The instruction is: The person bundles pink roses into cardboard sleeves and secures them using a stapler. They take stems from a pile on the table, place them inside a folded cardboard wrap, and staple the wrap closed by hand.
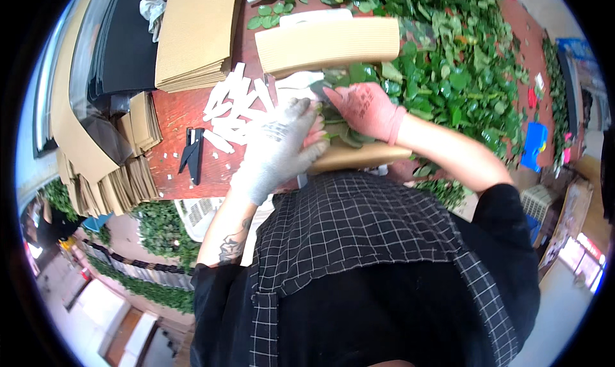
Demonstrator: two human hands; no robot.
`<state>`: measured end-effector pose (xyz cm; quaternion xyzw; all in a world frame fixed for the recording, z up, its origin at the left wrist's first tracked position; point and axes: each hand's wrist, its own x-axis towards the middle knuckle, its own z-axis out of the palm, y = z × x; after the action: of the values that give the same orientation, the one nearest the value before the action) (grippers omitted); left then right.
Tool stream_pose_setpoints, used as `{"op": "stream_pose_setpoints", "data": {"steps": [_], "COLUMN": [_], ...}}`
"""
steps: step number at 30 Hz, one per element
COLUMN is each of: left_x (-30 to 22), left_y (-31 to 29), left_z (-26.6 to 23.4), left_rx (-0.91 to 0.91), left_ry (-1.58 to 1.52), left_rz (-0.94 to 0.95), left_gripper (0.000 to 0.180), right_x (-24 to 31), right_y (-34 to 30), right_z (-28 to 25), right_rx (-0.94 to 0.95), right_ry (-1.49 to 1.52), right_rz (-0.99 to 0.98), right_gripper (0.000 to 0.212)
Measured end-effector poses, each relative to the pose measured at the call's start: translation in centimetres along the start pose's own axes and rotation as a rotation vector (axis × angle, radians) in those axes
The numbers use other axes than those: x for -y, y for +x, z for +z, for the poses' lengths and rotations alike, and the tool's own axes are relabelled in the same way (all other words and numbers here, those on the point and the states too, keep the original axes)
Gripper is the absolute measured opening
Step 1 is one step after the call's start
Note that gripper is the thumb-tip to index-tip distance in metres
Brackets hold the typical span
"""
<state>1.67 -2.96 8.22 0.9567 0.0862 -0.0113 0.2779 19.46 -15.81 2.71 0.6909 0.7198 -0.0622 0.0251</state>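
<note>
My left hand (pixel 277 143), in a pale grey glove, curves its fingers and thumb around pinkish flower heads (pixel 315 131) with bits of green; the glove partly hides them. Just to the right, my right hand (pixel 368 111) wears a pink glove. Its fingers are curled in beside leafy stems (pixel 349 136), and what they hold is hidden. The stems lie over a tan corrugated cardboard sheet (pixel 359 155) at the table's near edge. White-wrapped pieces (pixel 300 81) lie just beyond my hands. Farther off is another curved corrugated cardboard piece (pixel 327 45).
White strips (pixel 234 104) are scattered left of my hands, near a black stapler (pixel 191 155) on the red table (pixel 173 120). Stacks of cardboard (pixel 195 34) and black sheets (pixel 131 40) stand at far left. Leafy stems (pixel 448 79) cover the right side, with a blue tool (pixel 533 146) beyond.
</note>
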Motion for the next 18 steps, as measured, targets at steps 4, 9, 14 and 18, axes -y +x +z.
{"op": "stream_pose_setpoints", "data": {"steps": [4, 9, 14, 18], "left_x": [0.4, 0.2, -0.4, -0.7], "left_y": [-0.4, -1.1, -1.1, -1.1], "left_z": [1.5, 1.5, 1.4, 1.1], "left_rx": [-0.005, 0.105, 0.151, 0.122], "left_ry": [0.073, 0.003, 0.039, 0.07], "left_rz": [0.014, -0.117, -0.145, -0.089], "left_gripper": [0.061, 0.065, 0.064, 0.06], "right_x": [-0.1, -0.2, 0.2, 0.6], "right_y": [-0.2, 0.6, 1.2, 1.9], "right_z": [0.0, -1.9, -4.1, -3.5], "right_rx": [-0.065, -0.143, -0.079, 0.013], "right_ry": [0.0, 0.438, 0.219, 0.068], "right_rz": [-0.023, 0.074, 0.226, 0.152], "right_gripper": [0.045, 0.045, 0.042, 0.029]}}
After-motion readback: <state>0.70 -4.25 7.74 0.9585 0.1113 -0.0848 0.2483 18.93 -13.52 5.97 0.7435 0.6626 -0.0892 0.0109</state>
